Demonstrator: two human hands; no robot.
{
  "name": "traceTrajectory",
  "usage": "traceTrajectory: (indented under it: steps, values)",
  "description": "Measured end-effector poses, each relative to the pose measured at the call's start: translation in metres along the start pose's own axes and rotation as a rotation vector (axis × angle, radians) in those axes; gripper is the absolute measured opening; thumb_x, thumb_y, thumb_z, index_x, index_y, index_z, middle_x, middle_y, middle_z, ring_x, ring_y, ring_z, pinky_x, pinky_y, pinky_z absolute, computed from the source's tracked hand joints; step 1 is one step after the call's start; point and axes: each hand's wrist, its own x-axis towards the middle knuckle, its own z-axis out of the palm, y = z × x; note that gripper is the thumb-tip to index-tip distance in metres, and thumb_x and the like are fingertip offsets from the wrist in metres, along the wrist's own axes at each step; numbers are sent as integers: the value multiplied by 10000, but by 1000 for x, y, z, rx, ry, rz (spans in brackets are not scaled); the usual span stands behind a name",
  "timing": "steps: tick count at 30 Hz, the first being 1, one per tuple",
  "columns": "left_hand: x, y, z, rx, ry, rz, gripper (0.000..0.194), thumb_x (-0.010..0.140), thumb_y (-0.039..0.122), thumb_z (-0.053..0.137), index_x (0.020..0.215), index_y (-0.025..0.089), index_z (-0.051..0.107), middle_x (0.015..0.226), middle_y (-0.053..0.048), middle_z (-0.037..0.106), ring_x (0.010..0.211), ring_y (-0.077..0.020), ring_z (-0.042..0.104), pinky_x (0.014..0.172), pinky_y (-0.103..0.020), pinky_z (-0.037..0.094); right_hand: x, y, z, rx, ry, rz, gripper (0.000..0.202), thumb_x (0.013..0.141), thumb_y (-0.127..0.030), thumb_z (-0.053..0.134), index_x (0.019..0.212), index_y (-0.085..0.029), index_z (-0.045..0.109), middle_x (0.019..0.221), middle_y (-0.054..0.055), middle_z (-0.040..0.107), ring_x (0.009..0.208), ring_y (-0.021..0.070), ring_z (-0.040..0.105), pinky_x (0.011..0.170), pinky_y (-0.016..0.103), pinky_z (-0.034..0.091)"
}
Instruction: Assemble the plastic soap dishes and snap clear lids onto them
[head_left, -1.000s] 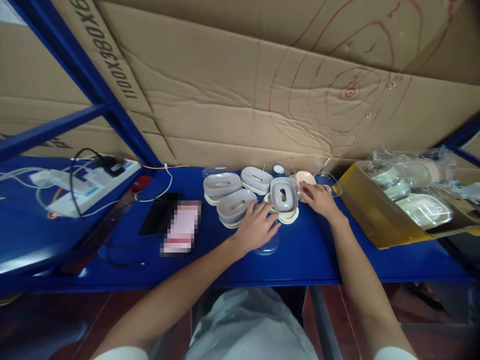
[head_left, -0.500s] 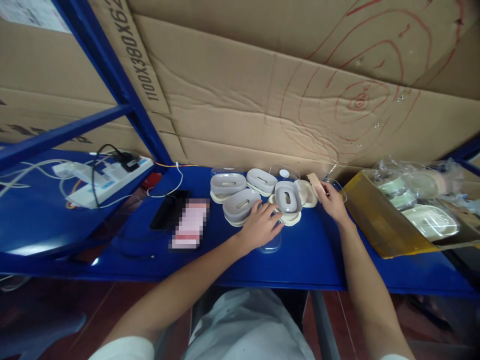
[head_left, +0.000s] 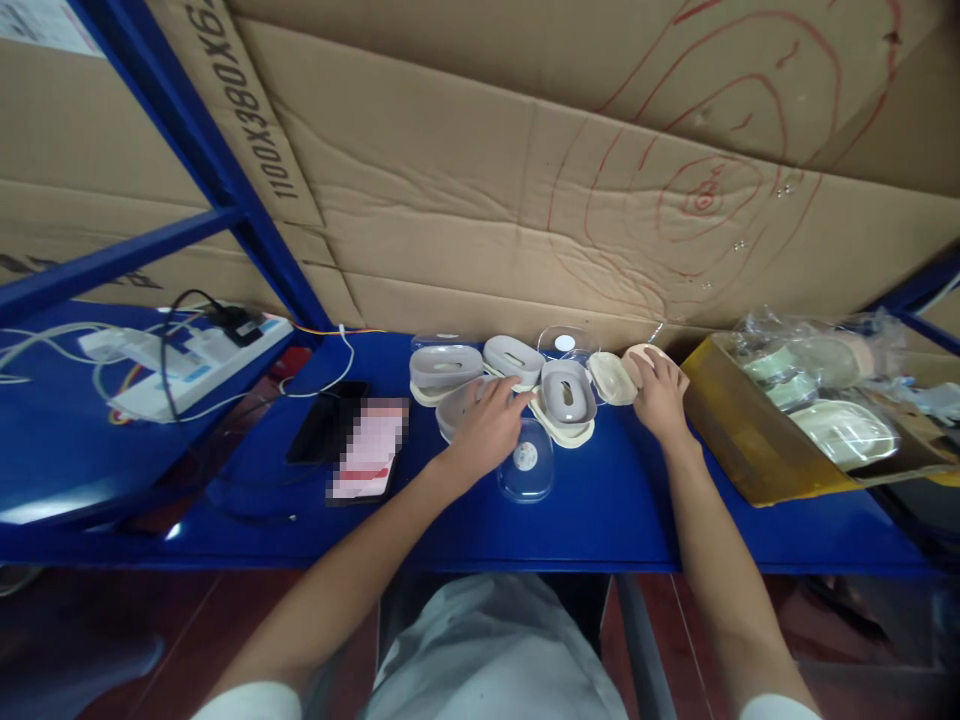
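Note:
My left hand (head_left: 487, 428) lies over the right part of a grey oval soap dish (head_left: 452, 408), fingers stretched out and partly covering it. Whether it grips the rim cannot be made out. My right hand (head_left: 661, 398) has its fingers on a pale pink soap dish (head_left: 636, 362) at the right end of the group. Beside that one sits a cream dish (head_left: 613, 380). Between the hands, a grey slotted dish (head_left: 568, 395) rests on a cream base (head_left: 571, 434). Two more grey dishes, one at the left (head_left: 448, 372) and one behind (head_left: 513, 362), stand close by.
A clear lid (head_left: 526, 480) with a round sticker lies in front; another clear cover (head_left: 564, 342) is behind. An open carton (head_left: 739, 430) of wrapped dishes stands right. To the left are a phone (head_left: 369, 450), a dark device (head_left: 315, 430) and a power strip (head_left: 202, 375) with cables.
My left hand has moved left and nearer, uncovering the clear lid in front. My right hand has laid the pale pink dish, earlier tilted on edge, down flatter beside the cream one.

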Motion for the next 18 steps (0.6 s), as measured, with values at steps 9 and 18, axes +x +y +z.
traceTrajectory:
  steps: [9, 18]
  values:
    - [-95, 56, -7, -106, -235, 67, 458, 1000, 129, 568, 1446, 228, 600, 1642, -145, 505, 1393, -354, 577, 1072, -561, 552, -27, -109, -4, 198, -169, -518, 367, 1077, -361, 595, 1417, -241, 659, 1429, 109, 701, 1318, 284, 613, 1142, 477, 385]
    - [-74, 68, 7, -197, -3, 35, 503, 1057, 129, 500, 1536, 274, 553, 1646, -128, 490, 1462, -296, 535, 1186, -514, 482, -35, -122, -14, 249, -227, -640, 292, 1058, -133, 532, 1275, -181, 722, 1215, 121, 773, 1134, 277, 678, 1004, 453, 441]
